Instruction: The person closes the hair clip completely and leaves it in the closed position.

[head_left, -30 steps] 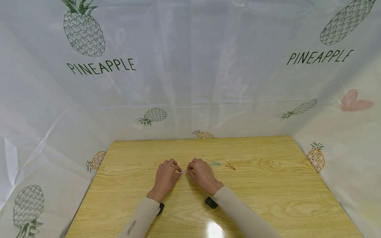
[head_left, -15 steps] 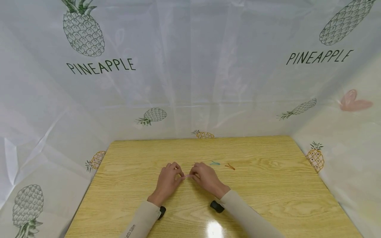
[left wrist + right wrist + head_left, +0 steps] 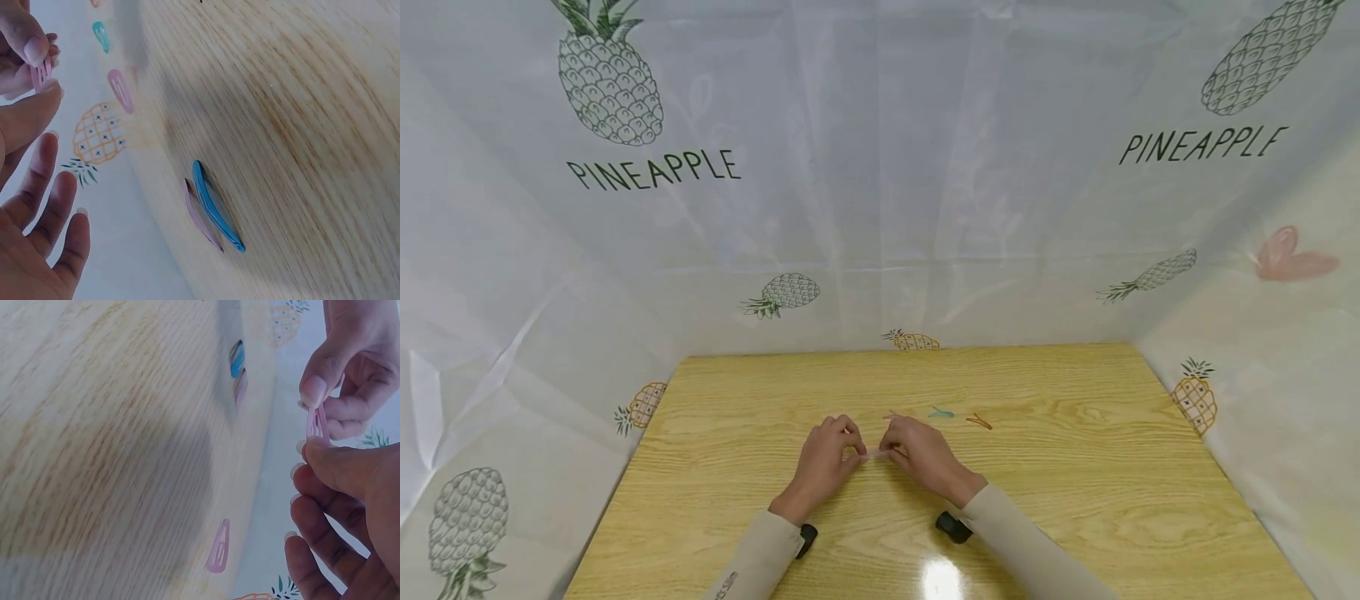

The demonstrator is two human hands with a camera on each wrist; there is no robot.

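Two clips at left on the table (image 3: 1112,467): one blue clip (image 3: 215,210), one mauve clip (image 3: 201,217) just beside and beyond it, both out of sight in the head view. One left hand (image 3: 822,457), thumb and finger pinching the left end of the held clip, other fingers apart. One held clip (image 3: 317,427), pink, slotted, raised between the hands; judged very light, thin and springy-stiff, smooth enough to slip, liable to bend if forced; best taken by the flat faces near each end, fingertips off the middle strip. One right hand (image 3: 919,450), pinching the right end. Beyond it, one flat pink clip (image 3: 216,552); then, rightward, one teal clip (image 3: 100,36) and one orange clip (image 3: 982,424). Changes against one second ago: hands and held clip drawn nearer; flat pink clip now showing past the right hand; teal and orange clips unmoved.
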